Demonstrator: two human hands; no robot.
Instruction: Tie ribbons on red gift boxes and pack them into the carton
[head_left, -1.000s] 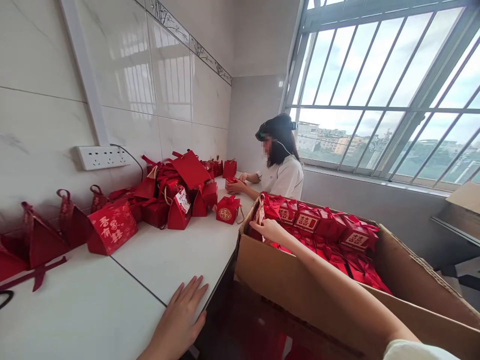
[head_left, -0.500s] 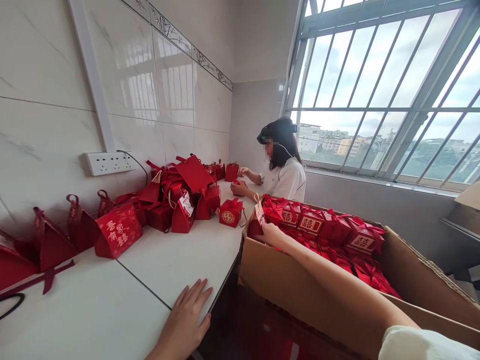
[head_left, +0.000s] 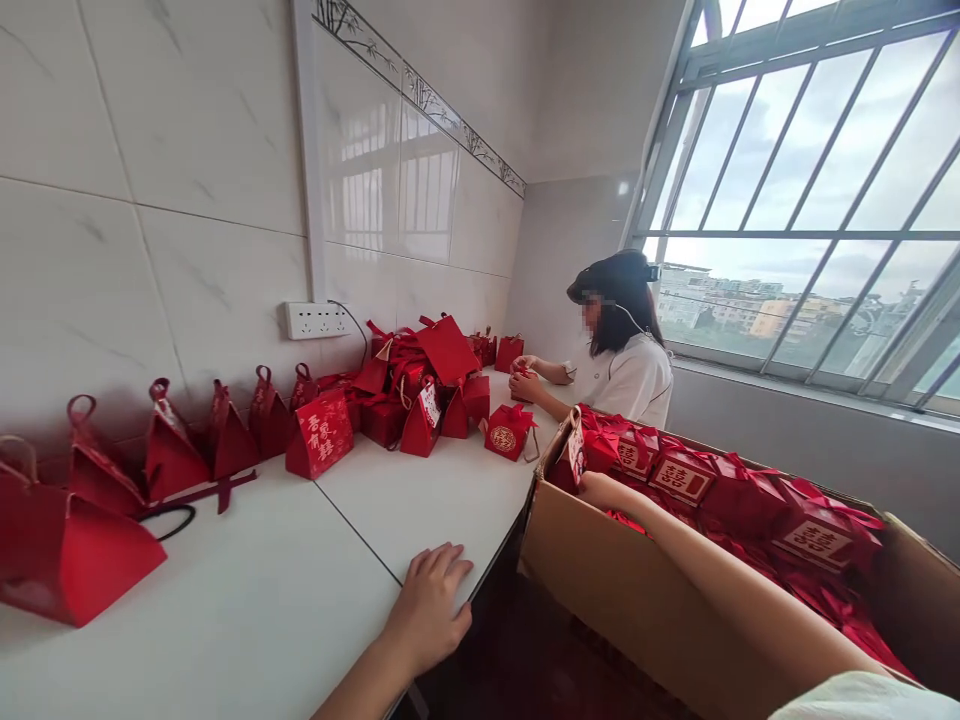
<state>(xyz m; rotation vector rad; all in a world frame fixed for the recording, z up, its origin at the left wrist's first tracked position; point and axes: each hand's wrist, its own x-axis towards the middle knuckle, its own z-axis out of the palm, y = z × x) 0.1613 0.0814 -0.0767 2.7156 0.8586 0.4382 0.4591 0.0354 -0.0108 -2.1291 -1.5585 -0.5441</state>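
My left hand rests palm-down at the edge of the white counter, fingers curled slightly and holding nothing. My right arm reaches into a large cardboard box filled with red gift boxes. My right hand sits in the box's near-left corner, closed on a red pyramid-shaped gift box with a white tag.
Several red gift boxes and pyramid pouches are heaped along the tiled wall, with more pouches at the left. A wall socket is above them. Another person works at the counter's far end by the barred window.
The view has swung left, showing more pouches on the counter. My left fingers have curled a little. My right hand stays in the box corner on the tagged gift box.
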